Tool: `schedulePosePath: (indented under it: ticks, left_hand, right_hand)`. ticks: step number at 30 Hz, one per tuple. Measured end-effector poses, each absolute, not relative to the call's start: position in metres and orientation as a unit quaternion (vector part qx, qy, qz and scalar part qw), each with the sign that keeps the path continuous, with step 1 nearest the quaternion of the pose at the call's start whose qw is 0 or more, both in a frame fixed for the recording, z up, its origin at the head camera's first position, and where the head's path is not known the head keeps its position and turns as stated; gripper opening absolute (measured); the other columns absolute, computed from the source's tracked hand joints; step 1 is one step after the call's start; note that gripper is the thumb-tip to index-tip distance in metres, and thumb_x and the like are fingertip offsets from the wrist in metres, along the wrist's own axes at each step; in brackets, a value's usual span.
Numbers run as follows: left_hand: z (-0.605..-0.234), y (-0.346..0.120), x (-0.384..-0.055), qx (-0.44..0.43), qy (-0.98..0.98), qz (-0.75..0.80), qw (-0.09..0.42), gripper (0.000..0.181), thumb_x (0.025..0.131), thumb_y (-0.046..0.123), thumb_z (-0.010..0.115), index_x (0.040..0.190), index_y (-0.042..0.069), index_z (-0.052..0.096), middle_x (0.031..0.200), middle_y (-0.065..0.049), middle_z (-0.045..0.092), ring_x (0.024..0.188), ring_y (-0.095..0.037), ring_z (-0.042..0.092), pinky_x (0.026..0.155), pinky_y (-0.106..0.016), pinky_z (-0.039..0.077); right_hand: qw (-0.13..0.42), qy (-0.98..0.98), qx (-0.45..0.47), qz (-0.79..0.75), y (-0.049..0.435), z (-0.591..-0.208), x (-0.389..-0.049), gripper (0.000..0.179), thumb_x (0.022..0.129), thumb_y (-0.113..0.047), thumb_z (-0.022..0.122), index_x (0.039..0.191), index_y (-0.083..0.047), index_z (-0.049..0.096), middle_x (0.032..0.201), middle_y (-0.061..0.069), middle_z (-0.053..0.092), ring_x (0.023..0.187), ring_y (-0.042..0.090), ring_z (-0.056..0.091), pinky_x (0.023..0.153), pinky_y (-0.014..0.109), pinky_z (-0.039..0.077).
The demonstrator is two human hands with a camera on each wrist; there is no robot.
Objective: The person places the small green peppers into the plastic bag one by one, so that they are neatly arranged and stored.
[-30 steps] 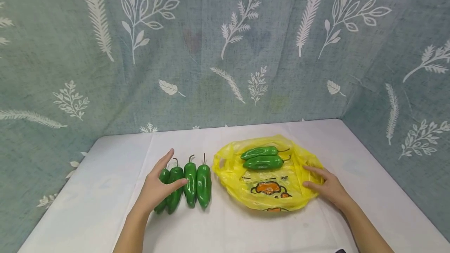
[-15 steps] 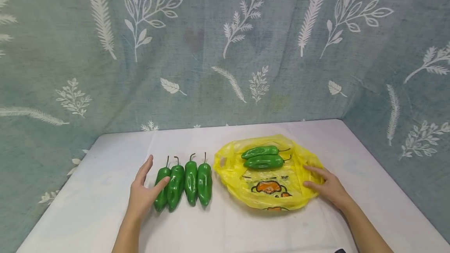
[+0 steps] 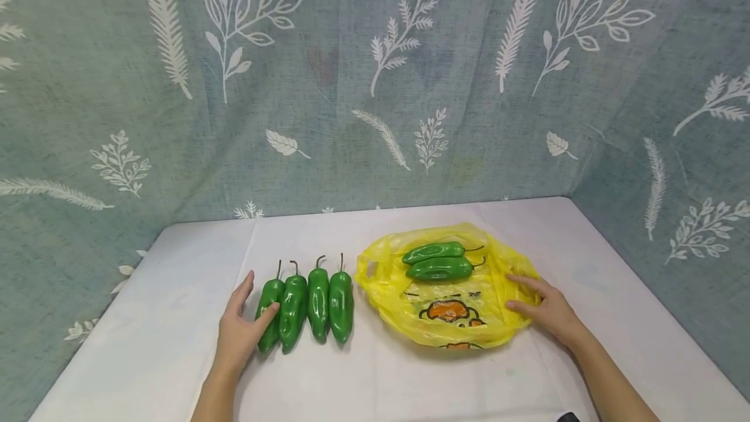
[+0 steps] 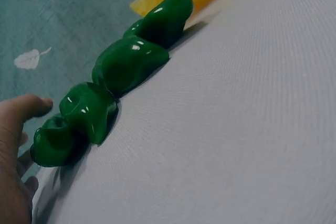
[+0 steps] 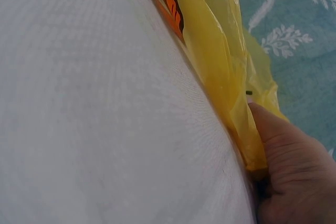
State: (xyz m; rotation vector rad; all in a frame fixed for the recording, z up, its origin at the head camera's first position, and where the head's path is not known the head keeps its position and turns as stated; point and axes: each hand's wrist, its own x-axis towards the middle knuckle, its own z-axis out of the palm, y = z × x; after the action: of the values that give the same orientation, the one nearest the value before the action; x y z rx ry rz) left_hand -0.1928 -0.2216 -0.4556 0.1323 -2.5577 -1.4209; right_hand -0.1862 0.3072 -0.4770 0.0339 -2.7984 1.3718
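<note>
Several green chili peppers (image 3: 318,305) lie side by side on the white table, stems pointing away. At the leftmost pepper (image 3: 271,297), my left hand (image 3: 237,331) has its thumb over the near side and its fingers along the far left; the left wrist view shows a gap between thumb and pepper (image 4: 55,142). My right hand (image 3: 553,314) holds the right edge of an open yellow plastic bag (image 3: 404,327), the thumb (image 5: 278,129) over the film and the other fingers mostly hidden. Two more green chili peppers (image 3: 439,269) lie inside the bag.
A white cloth covers the table (image 3: 375,383). Patterned teal fabric (image 3: 328,83) rises behind it and at both sides. Part of a small dark object (image 3: 567,417) shows at the bottom edge, near the right forearm.
My left hand has shifted left from over the peppers to the leftmost one, uncovering the others, and its fingers have dipped slightly. The right hand and the bag stay put.
</note>
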Motion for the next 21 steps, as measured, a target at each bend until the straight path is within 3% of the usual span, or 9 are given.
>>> schedulePosePath:
  ticks: [8,16,21]
  left_hand:
    - [-0.4600,-0.2231,-0.1945,0.063,-0.876,-0.467,0.104,0.082,0.083,0.020,0.071,0.151,0.014,0.024,0.149,-0.023,0.031,0.138,-0.042,0.026,0.111,-0.058,0.021]
    - [-0.4588,-0.2254,-0.1937,0.081,-0.888,-0.449,0.063,0.072,0.091,0.017,0.057,0.151,0.008,0.019,0.150,-0.027,0.026,0.136,-0.045,0.026,0.110,-0.058,0.024]
    - [-0.4591,-0.2267,-0.1975,0.092,-0.888,-0.446,0.060,0.076,0.091,0.015,0.058,0.152,0.007,0.014,0.150,-0.028,0.023,0.135,-0.048,0.026,0.108,-0.061,0.025]
  right_hand:
    - [0.011,-0.897,0.010,0.441,0.3076,-0.4776,-0.1866,0.065,0.082,-0.038,0.072,0.136,-0.007,0.051,0.145,0.023,0.037,0.137,0.045,0.023,0.109,0.063,0.018]
    - [0.007,-0.900,0.009,0.436,0.3058,-0.4792,-0.1866,0.066,0.082,-0.040,0.071,0.136,-0.008,0.050,0.145,0.022,0.038,0.137,0.045,0.023,0.109,0.063,0.018]
    - [0.006,-0.904,0.006,0.427,0.3070,-0.4764,-0.1866,0.066,0.082,-0.041,0.071,0.136,-0.008,0.050,0.145,0.022,0.037,0.136,0.046,0.023,0.108,0.064,0.019]
